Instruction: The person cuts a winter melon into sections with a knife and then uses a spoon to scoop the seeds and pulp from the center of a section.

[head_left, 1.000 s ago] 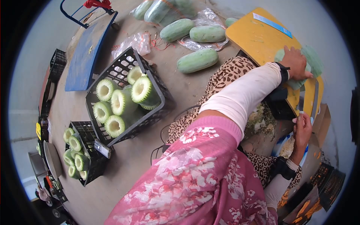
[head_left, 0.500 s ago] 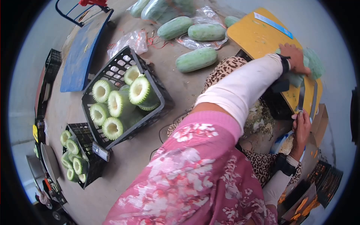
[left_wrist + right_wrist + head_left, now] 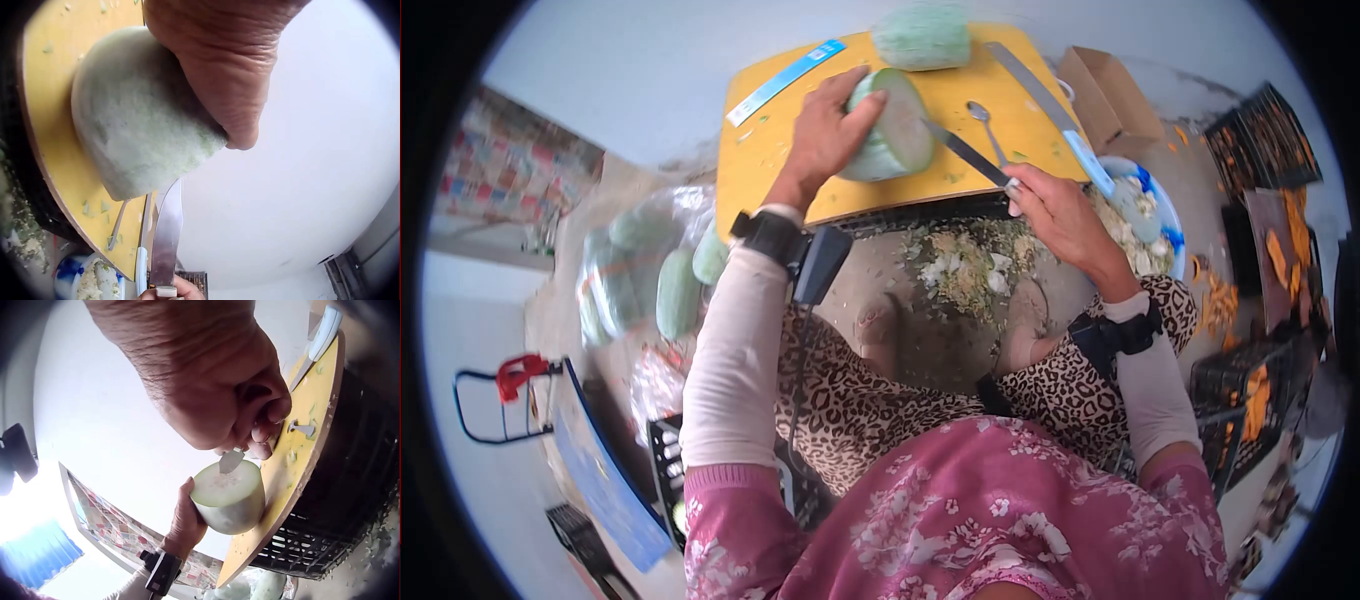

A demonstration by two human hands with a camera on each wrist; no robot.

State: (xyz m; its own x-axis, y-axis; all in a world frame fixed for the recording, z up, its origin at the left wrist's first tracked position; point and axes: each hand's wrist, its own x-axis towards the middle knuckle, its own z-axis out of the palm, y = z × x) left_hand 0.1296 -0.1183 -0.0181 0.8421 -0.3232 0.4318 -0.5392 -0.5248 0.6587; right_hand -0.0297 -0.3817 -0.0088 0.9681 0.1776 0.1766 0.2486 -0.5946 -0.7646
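My left hand [image 3: 830,130] grips a cut winter melon half [image 3: 862,160] on the yellow tabletop [image 3: 760,190], thumb over its edge. Its pale cut face [image 3: 219,482] is turned toward the right hand. A knife [image 3: 970,155] is held by the handle in my right hand [image 3: 1055,215], its blade tip right at the cut face in the head view. In the left wrist view the knife blade [image 3: 167,228] stands beyond the melon. The other melon piece [image 3: 922,38] lies at the table's far edge.
A spoon [image 3: 985,125] and a long knife with a light-blue handle [image 3: 1085,160] lie right of the melon. A blue-and-white strip [image 3: 785,82] is at the left. Beside the table stand a cardboard box [image 3: 1110,100] and a basin [image 3: 1175,225] of scraps. Whole melons [image 3: 678,295] lie on the floor.
The head view has swung from the crates to the table. The melon is now in separate pieces, one drawn nearer by my left hand. The knife has come up to its cut face.
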